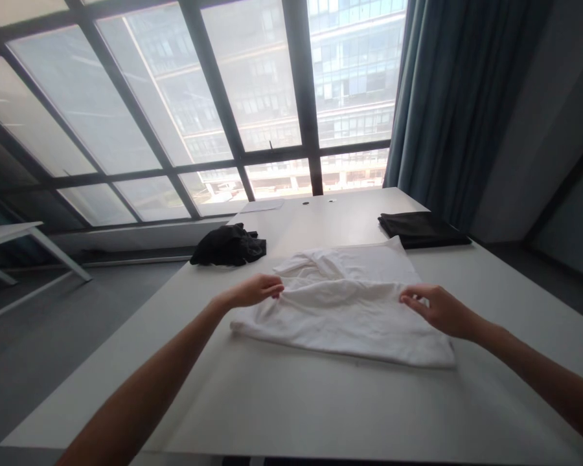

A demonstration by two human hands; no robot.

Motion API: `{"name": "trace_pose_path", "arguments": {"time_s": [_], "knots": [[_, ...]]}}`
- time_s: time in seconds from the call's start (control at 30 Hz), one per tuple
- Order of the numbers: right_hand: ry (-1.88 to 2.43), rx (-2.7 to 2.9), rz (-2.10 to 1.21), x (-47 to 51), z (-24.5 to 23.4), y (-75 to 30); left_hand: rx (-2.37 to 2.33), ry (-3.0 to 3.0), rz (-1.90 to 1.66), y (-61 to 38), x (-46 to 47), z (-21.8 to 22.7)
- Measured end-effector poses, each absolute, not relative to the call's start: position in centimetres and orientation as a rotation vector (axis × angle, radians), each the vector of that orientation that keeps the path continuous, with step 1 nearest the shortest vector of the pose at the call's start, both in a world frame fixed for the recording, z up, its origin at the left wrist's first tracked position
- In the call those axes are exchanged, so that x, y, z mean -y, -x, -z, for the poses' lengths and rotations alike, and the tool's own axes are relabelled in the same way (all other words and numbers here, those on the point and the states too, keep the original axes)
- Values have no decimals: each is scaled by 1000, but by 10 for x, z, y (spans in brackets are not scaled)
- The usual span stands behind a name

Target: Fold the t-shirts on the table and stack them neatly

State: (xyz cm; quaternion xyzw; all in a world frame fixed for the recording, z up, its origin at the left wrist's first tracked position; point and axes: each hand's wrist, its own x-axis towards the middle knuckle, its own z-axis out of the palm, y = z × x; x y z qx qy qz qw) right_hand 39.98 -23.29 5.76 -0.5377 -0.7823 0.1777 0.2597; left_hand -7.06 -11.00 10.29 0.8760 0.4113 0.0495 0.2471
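A white cloth garment (pixel 340 317) lies spread on the white table (pixel 291 401), its exact kind hard to make out. Its near edge is fairly straight, while folds and wrinkles bunch up across its middle and far left. My left hand (pixel 255 290) pinches the fabric at the left side. On the right side, my right hand (pixel 434 307) pinches it between thumb and fingers. Between both hands a raised fold of the cloth stretches across.
A crumpled black cloth (pixel 229 244) sits at the table's left edge. Folded black fabric (pixel 423 228) lies at the far right. Behind stand large windows (pixel 252 77) and a blue-grey curtain (pixel 447 116). Another white table (pixel 14 233) is at left.
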Motion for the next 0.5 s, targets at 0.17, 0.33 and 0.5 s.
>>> {"name": "trace_pose_path", "arguments": {"time_s": [0.17,0.33,0.5], "knots": [[1730,1909,-100,166,-28,-383,-1294,-2617,-557,25,57,-53],[1908,2061,24,139,0,-372,-1400,-2700,-415,15,45,-10],[1845,2212,-17,123,8,-365,-1618,-2636,-297,47,57,5]]}}
